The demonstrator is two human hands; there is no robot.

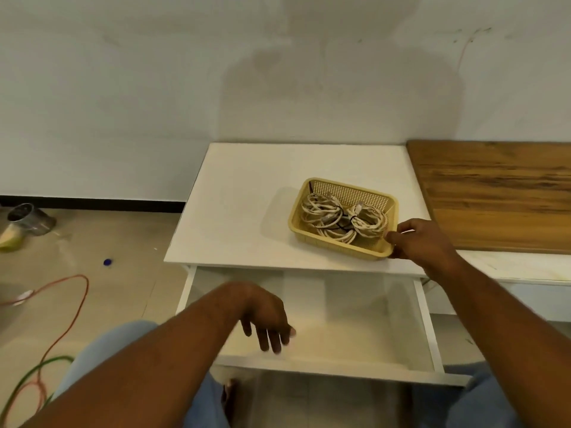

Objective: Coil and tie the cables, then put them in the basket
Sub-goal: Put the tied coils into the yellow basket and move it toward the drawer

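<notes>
the yellow perforated basket (348, 193) stands on the white table (247, 196), toward its right near side. inside it lie two coiled off-white cables (321, 216), side by side and touching, each bound with a black tie (352, 219). the right hand (417, 239) is at the basket's near right corner, fingers curled against the rim; it appears to grasp that corner, though the far side of the grasp is hidden. the left hand (265, 316) hangs over the open drawer (355, 338) below the tabletop, fingers relaxed and pointing down, holding nothing. a wooden board (494, 196) lies just beside the table on the right. on the floor at left are an orange cord (81, 304), a green cord (31, 375), a metal can (27, 217) on its side and a small blue cap (107, 262).
</notes>
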